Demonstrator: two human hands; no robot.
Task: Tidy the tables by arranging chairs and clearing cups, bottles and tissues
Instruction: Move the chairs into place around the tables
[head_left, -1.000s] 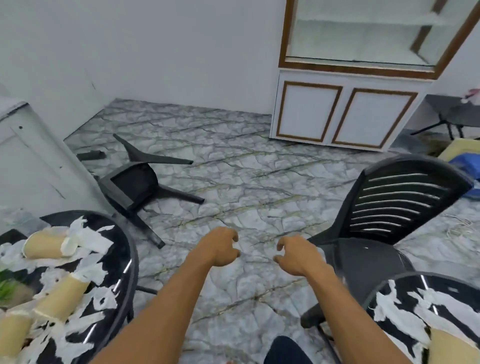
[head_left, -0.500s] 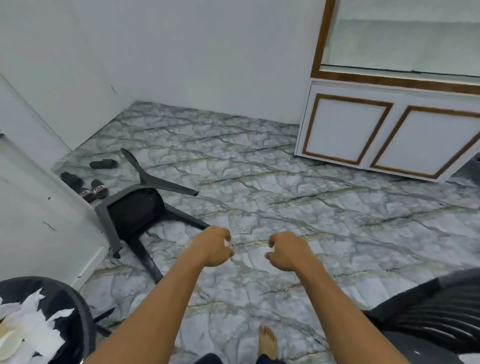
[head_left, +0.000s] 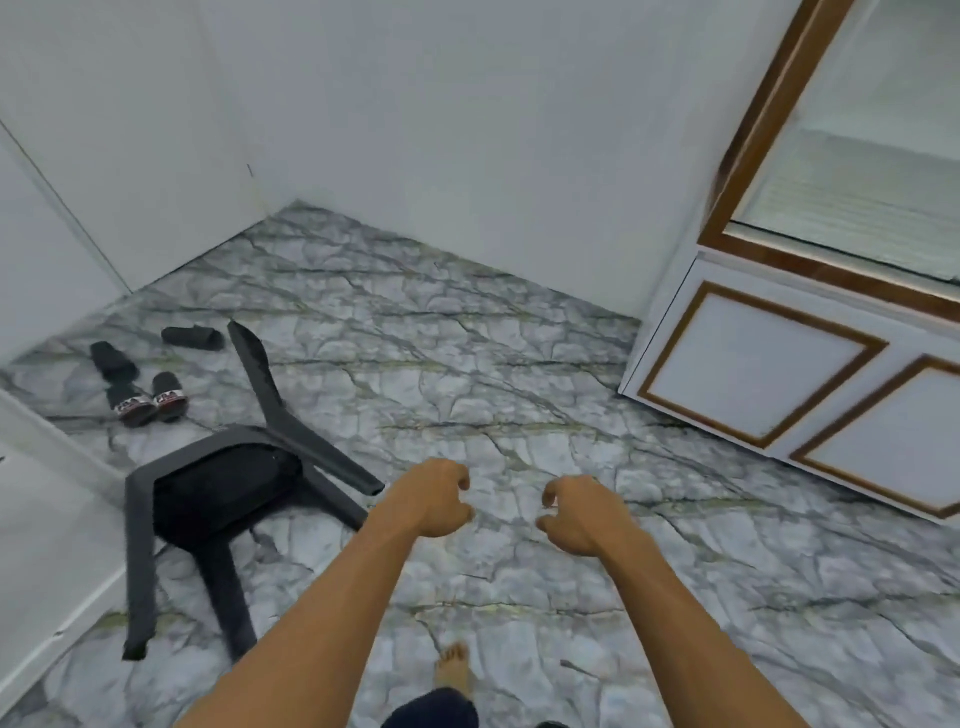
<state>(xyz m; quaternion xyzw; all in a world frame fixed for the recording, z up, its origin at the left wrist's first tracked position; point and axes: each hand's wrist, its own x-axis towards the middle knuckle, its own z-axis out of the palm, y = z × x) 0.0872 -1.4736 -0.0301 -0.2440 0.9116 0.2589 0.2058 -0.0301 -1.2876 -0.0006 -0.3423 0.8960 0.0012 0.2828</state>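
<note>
Black chair (head_left: 218, 499) lies tipped over on the marble-pattern floor (head_left: 493, 374), legs splayed, near the left wall. Left hand (head_left: 431, 499) and right hand (head_left: 582, 514) are held out side by side above bare floor, both empty, fingers loosely curled; neither touches the chair. Dark sandals (head_left: 140, 379) lie beyond it; white cabinet (head_left: 779, 374) at right.

Grey marble floor (head_left: 519, 415) with dark cracks, a black chair (head_left: 218, 488) tipped over on it with its legs sticking out, black slippers (head_left: 140, 379) lying near the wall corner, a bare foot (head_left: 453, 670) standing on it, a white cupboard (head_left: 779, 374) at its right edge
</note>
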